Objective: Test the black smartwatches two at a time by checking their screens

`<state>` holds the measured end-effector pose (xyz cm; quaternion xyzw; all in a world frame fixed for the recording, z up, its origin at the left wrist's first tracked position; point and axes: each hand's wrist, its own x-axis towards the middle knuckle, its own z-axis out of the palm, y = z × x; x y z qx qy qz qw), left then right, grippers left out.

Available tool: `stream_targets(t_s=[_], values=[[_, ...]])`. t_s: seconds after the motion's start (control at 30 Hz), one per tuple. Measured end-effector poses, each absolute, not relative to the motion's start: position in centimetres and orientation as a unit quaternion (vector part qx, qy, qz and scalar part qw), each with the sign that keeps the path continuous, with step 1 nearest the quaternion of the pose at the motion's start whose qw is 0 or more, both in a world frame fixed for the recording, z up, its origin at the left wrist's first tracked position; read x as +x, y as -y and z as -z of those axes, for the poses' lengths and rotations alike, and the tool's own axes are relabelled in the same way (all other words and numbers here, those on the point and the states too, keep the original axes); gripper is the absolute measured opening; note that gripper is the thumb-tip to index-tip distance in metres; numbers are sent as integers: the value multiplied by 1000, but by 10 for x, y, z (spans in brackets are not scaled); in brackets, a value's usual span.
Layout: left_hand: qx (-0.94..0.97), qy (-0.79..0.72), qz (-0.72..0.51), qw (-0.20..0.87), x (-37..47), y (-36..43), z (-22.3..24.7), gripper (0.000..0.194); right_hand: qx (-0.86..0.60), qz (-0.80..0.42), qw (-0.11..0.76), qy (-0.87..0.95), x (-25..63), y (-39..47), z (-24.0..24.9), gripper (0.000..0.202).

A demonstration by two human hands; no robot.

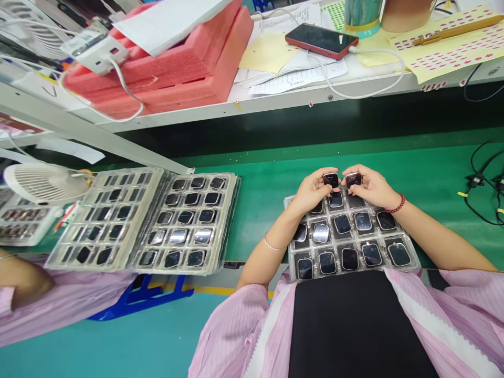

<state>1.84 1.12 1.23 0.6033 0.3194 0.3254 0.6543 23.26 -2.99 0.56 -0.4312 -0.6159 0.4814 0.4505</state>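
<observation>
My left hand (315, 189) grips a smartwatch case (331, 180) with a dark square screen. Close beside it, my right hand (366, 185) holds another watch case (353, 180), its thumb on the lower edge. Both cases are raised over the far edge of a clear plastic tray (291, 262). Rows of similar square watch cases lie in the tray's pockets, such as one watch case (350, 259) in the near row. My fingers partly cover the tray's far row.
Stacked trays of watch cases (232, 210) stand to the left, beside a white fan (47, 184) and a co-worker's arm (23, 281). Above runs a shelf with red foam (189, 68) and a charging phone (321, 41). Black cables (476, 180) lie at right.
</observation>
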Motion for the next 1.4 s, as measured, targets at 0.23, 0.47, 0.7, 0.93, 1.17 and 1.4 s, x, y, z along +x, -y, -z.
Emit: stream_targets(t_s=[0.23, 0.47, 0.7, 0.93, 1.17, 1.4], values=[[604, -320, -319, 656, 18, -12, -10, 44, -433, -475, 450, 620, 233, 30, -6, 35], [602, -323, -319, 657, 19, -12, -9, 44, -427, -479, 453, 619, 232, 30, -8, 30], [601, -325, -320, 656, 19, -12, -10, 46, -428, -484, 450, 617, 233, 29, -6, 39], [598, -328, -317, 658, 20, -11, -12, 43, -430, -482, 453, 614, 232, 30, -7, 30], [597, -336, -328, 650, 20, -11, -13, 38, -425, -496, 448, 610, 232, 30, -8, 33], [601, -346, -334, 639, 18, -11, -14, 34, -429, -509, 445, 599, 231, 32, -11, 28]])
